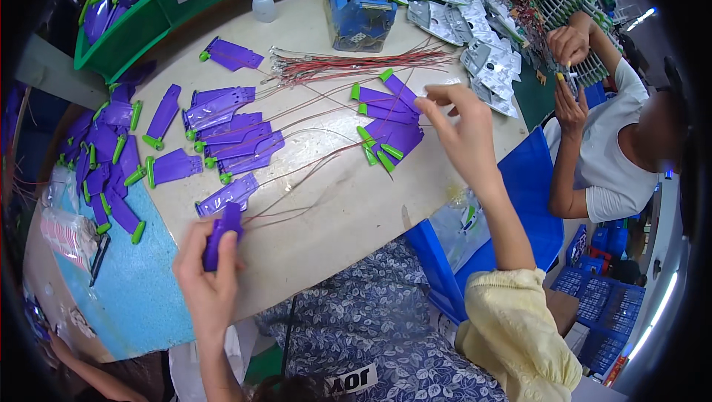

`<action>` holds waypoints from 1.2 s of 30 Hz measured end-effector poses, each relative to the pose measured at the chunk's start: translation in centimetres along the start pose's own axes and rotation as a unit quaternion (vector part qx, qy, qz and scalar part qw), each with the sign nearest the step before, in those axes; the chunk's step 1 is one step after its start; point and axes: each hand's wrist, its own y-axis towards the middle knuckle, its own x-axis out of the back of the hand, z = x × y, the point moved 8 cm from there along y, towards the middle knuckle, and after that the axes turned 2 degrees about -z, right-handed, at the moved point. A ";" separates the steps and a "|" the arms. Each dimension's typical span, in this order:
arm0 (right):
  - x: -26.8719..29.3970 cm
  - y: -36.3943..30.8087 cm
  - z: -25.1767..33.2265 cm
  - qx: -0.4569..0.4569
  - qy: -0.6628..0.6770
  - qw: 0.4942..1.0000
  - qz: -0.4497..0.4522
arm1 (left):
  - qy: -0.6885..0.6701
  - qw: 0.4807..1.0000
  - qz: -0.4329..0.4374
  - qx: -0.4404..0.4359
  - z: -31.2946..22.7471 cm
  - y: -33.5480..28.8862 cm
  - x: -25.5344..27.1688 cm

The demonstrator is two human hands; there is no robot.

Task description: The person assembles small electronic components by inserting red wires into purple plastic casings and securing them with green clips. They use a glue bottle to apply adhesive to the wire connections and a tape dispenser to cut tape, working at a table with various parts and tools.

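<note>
My left hand (pixel 204 272) is closed around a purple plastic part (pixel 226 233) above the near side of the table. Just beyond it lies another purple part (pixel 228 196) with thin wires trailing to the right. My right hand (pixel 467 135) is raised at the table's right side, thumb and fingers apart, with nothing visible between them. Beside its fingertips is a small group of purple parts with green ends (pixel 393 135). Overlapping purple parts with wires (pixel 241 136) lie left of centre. A bundle of red and dark wires (pixel 356 66) stretches across the far middle.
A blue tape dispenser (pixel 361 16) and a small squeeze bottle (pixel 263 5) stand at the back. Grey moulded parts (pixel 489 68) are heaped at far right. A green bin (pixel 130 42) stands far left, a blue bin (pixel 512 202) at right. A co-worker (pixel 608 142) sits beyond it.
</note>
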 end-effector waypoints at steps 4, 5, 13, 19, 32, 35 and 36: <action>-5.0 1.4 -3.3 -0.038 -0.023 0.997 0.065 | 0.167 0.983 0.008 -0.079 -1.2 0.4 0.2; -5.9 2.4 -3.9 -0.086 0.006 0.988 0.125 | 0.202 0.971 0.022 -0.128 -1.4 0.0 0.2; -6.3 4.5 -4.7 -0.093 0.015 0.980 0.174 | 0.127 0.989 0.047 -0.055 -0.8 -4.7 2.0; -6.9 3.9 -3.7 -0.137 -0.002 0.973 0.186 | 0.188 0.976 0.030 -0.105 -1.7 -2.8 1.0; -7.1 5.9 -2.3 -0.023 -0.041 0.989 0.142 | 0.235 0.947 0.149 -0.163 -2.2 -2.3 -3.5; -7.1 6.5 -0.7 0.129 -0.148 0.968 0.156 | 0.216 0.958 0.125 -0.142 -2.6 -1.5 -3.5; -7.1 7.8 -0.6 0.172 -0.184 0.950 0.183 | 0.196 0.963 0.108 -0.147 -2.9 -1.1 -3.3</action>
